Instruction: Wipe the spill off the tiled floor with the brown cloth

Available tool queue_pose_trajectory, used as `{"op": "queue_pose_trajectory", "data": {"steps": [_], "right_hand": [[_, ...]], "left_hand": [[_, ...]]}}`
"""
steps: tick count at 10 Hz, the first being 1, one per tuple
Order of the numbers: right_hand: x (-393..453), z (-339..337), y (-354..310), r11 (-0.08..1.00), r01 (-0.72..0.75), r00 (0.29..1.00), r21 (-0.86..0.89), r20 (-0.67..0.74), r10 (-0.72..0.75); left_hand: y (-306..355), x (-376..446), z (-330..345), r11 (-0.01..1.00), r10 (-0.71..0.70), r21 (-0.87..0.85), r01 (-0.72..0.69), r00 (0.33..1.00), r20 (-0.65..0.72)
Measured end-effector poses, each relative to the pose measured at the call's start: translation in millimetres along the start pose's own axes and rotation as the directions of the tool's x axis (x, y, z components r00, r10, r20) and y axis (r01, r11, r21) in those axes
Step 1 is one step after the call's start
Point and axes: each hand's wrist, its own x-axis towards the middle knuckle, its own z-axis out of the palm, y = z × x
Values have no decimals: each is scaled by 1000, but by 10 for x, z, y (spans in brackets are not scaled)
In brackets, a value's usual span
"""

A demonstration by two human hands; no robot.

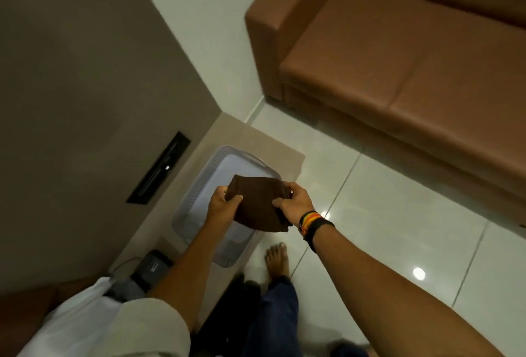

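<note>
the cloth (257,205) hangs in the air above a pale basket (199,186) on the bench (250,140), at about six o'clock of centre. left hand (223,204) and right hand (294,203) each have fingers clamped on an opposite edge. it looks soft, light and limp; bunching it in one palm should suit wiping. no spill shows on the floor (398,208).

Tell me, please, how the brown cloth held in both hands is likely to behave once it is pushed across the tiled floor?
The folded dark brown cloth sags between the left hand and right hand, so it is probably floppy and light. It will likely bunch up unless pressed flat. The glossy pale tiled floor mirrors the lights, so the cloth should glide easily.
</note>
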Motion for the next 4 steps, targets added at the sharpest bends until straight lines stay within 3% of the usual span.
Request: {"op": "queue_pose_trajectory", "data": {"steps": [2,3,4], "right_hand": [[527,1049,139,981,-43,994,-191,87,61],[621,1109,193,984,-39,998,-176,46,47],[580,1028,294,984,-28,999,-178,14,31]], "left_hand": [[-895,504,-465,969,-177,-176,175,984,2],[-974,573,-513,994,-79,-66,85,993,87],[-901,620,-654,980,132,151,-129,991,-6]]}}
